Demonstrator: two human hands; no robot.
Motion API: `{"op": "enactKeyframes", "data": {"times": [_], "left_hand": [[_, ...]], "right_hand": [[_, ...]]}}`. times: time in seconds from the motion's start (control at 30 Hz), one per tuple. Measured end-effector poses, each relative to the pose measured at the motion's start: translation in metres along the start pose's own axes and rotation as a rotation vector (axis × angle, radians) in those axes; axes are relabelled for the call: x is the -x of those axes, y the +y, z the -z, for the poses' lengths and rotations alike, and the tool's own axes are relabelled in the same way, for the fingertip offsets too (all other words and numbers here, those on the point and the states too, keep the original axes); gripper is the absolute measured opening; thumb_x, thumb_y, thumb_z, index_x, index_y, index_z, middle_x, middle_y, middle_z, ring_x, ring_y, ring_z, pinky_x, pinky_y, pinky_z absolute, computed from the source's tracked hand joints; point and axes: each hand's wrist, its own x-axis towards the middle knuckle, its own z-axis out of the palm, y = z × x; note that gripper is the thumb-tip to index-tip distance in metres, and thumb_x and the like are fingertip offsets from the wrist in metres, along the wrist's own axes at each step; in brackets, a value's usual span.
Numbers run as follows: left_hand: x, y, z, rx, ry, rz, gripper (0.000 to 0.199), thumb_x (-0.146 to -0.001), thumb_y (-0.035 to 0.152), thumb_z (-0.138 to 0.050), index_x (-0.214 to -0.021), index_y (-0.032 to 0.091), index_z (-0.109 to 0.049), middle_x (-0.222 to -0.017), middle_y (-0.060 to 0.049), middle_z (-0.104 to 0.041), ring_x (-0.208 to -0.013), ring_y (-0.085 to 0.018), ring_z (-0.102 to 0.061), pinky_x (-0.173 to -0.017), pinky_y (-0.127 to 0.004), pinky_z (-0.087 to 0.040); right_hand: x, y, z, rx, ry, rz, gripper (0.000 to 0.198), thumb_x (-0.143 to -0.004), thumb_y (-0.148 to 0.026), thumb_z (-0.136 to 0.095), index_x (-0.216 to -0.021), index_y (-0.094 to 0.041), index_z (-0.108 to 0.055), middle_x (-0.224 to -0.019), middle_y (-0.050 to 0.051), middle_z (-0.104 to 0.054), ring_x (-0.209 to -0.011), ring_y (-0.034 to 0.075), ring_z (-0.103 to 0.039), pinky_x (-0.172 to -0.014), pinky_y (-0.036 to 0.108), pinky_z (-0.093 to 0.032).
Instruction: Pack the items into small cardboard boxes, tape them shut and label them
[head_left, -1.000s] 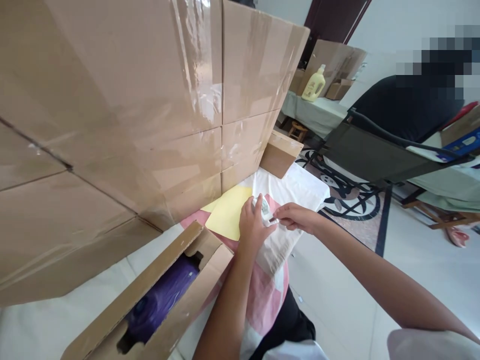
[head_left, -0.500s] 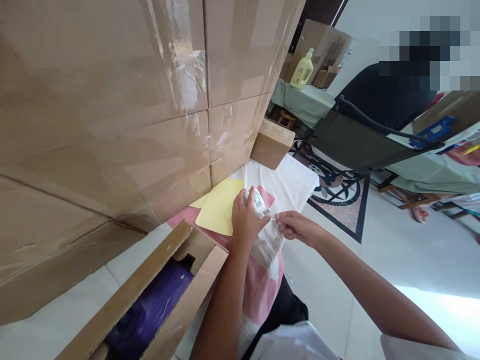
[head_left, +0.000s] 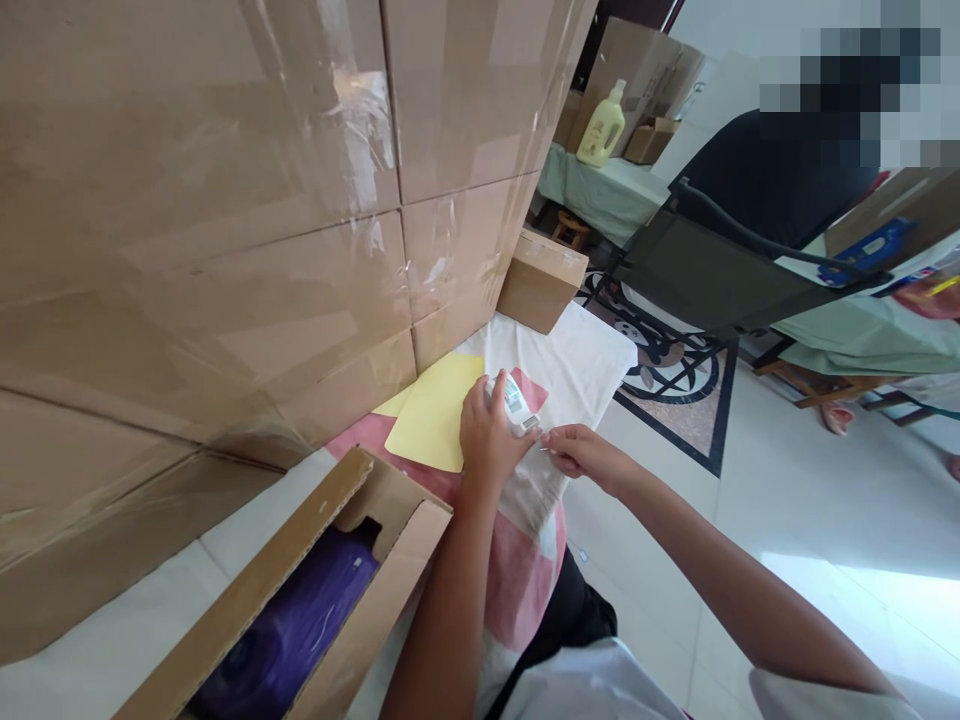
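My left hand (head_left: 484, 432) is wrapped round a small white plastic item (head_left: 517, 405) with a printed label and a greyish window at its near end; its exact kind I cannot make out. Just right of that end, my right hand (head_left: 577, 450) is closed in a pinch on a thin white strand (head_left: 544, 448), mostly hidden by the fingers. Both hands are over a pink and white cloth (head_left: 517, 580). Beside my left hand lie yellow sheets (head_left: 435, 415) of paper.
A wall of taped cartons (head_left: 300, 250) rises at left. An open carton (head_left: 390, 560) with a purple wrapped thing (head_left: 300, 620) stands near me. A closed box (head_left: 541, 285) sits beyond the hands. A person sits in a dark chair (head_left: 720, 265); a yellow bottle (head_left: 602, 128) stands behind.
My right hand has moved slightly left, closer to the end of the white item. My left hand keeps its hold. The view has shifted a little.
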Motion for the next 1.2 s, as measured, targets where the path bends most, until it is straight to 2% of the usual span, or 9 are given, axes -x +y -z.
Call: {"op": "enactKeyframes", "data": {"times": [0.2,0.3,0.4,0.53,0.63,0.73,0.83,0.97,1.2], "left_hand": [[0.0,-0.001,0.004,0.034,-0.018,-0.009,0.105,-0.066,0.039,-0.086,-0.155,0.019,-0.034,-0.151,-0.021,-0.042,-0.138,-0.038,-0.045,-0.114,-0.051,-0.041],[-0.001,-0.004,0.015,0.106,-0.147,-0.045,0.103,-0.068,0.036,-0.083,-0.157,0.021,-0.032,-0.158,-0.02,-0.036,-0.145,-0.038,-0.039,-0.118,-0.052,-0.036],[-0.003,-0.005,0.023,0.191,-0.243,-0.037,0.089,-0.076,0.031,-0.074,-0.156,0.024,-0.035,-0.161,-0.018,-0.034,-0.148,-0.035,-0.036,-0.119,-0.051,-0.034],[-0.005,0.002,0.02,0.203,-0.187,0.062,0.073,-0.085,0.039,-0.068,-0.151,0.025,-0.043,-0.159,-0.015,-0.039,-0.146,-0.034,-0.04,-0.119,-0.052,-0.034],[-0.004,0.01,0.014,0.177,-0.132,0.112,0.074,-0.082,0.037,-0.069,-0.15,0.021,-0.044,-0.159,-0.016,-0.039,-0.146,-0.034,-0.039,-0.12,-0.051,-0.032],[-0.003,0.013,0.013,0.218,-0.153,0.132,0.08,-0.078,0.036,-0.072,-0.151,0.02,-0.043,-0.16,-0.016,-0.037,-0.147,-0.035,-0.036,-0.121,-0.051,-0.03],[-0.004,0.011,0.015,0.294,-0.169,0.162,0.077,-0.077,0.028,-0.07,-0.15,0.023,-0.044,-0.16,-0.015,-0.036,-0.147,-0.034,-0.035,-0.121,-0.052,-0.03],[-0.006,0.005,0.016,0.353,-0.158,0.149,0.077,-0.074,0.023,-0.068,-0.148,0.026,-0.048,-0.156,-0.013,-0.04,-0.145,-0.032,-0.038,-0.12,-0.051,-0.032],[-0.004,0.002,0.013,0.321,-0.157,0.109,0.077,-0.076,0.023,-0.064,-0.151,0.024,-0.044,-0.156,-0.014,-0.039,-0.145,-0.033,-0.036,-0.12,-0.052,-0.031]], "right_hand": [[-0.008,0.01,-0.006,0.059,0.079,0.063,0.061,-0.071,-0.068,-0.075,-0.061,-0.024,-0.035,-0.042,-0.01,-0.034,-0.042,0.004,-0.022,-0.047,0.026,-0.009],[-0.009,0.012,-0.007,0.066,0.106,0.076,0.063,-0.069,-0.067,-0.077,-0.06,-0.024,-0.032,-0.043,-0.011,-0.03,-0.042,0.004,-0.021,-0.046,0.026,-0.009],[-0.009,0.014,-0.008,0.071,0.114,0.083,0.061,-0.071,-0.065,-0.076,-0.059,-0.024,-0.033,-0.042,-0.011,-0.033,-0.041,0.004,-0.022,-0.046,0.025,-0.01],[-0.01,0.016,-0.009,0.084,0.139,0.085,0.059,-0.071,-0.064,-0.076,-0.058,-0.023,-0.035,-0.041,-0.01,-0.036,-0.041,0.004,-0.024,-0.045,0.025,-0.01],[-0.011,0.016,-0.01,0.092,0.163,0.088,0.058,-0.07,-0.064,-0.076,-0.058,-0.023,-0.036,-0.041,-0.01,-0.036,-0.041,0.004,-0.025,-0.045,0.025,-0.011],[-0.01,0.015,-0.011,0.097,0.18,0.09,0.059,-0.07,-0.064,-0.076,-0.057,-0.023,-0.036,-0.042,-0.011,-0.035,-0.042,0.004,-0.025,-0.045,0.025,-0.012],[-0.01,0.015,-0.01,0.102,0.174,0.09,0.058,-0.071,-0.064,-0.075,-0.057,-0.023,-0.037,-0.042,-0.01,-0.037,-0.042,0.004,-0.026,-0.045,0.025,-0.013],[-0.01,0.016,-0.009,0.111,0.151,0.102,0.057,-0.073,-0.065,-0.073,-0.058,-0.023,-0.037,-0.042,-0.01,-0.036,-0.042,0.005,-0.026,-0.045,0.025,-0.014],[-0.008,0.012,-0.011,0.159,0.162,0.082,0.052,-0.076,-0.06,-0.07,-0.059,-0.024,-0.037,-0.041,-0.01,-0.038,-0.04,0.006,-0.029,-0.043,0.023,-0.019]]}}
